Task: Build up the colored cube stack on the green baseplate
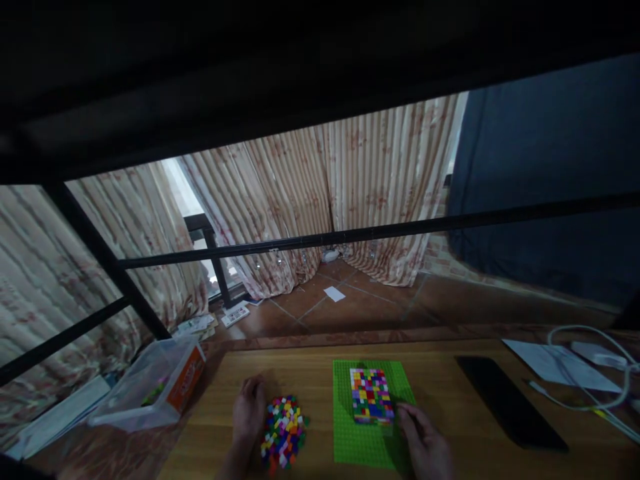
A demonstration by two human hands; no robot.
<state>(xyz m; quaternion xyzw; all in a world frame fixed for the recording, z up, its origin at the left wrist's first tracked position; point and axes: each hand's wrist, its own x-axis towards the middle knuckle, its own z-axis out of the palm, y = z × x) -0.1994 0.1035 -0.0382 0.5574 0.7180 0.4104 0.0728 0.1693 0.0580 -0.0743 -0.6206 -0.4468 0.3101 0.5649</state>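
A green baseplate lies on the wooden table, and a block of many-coloured small bricks is built on its upper half. My right hand rests at the plate's right edge, its fingers touching the lower right corner of the coloured block. A loose heap of small coloured bricks sits to the left of the plate. My left hand lies flat on the table beside that heap, fingers next to its left side. I cannot see anything held in either hand.
A clear plastic box with an orange label stands at the table's left end. A dark flat phone, a sheet of paper and a white cable with charger lie at the right. Black metal bars cross overhead; curtains and a tiled floor lie beyond.
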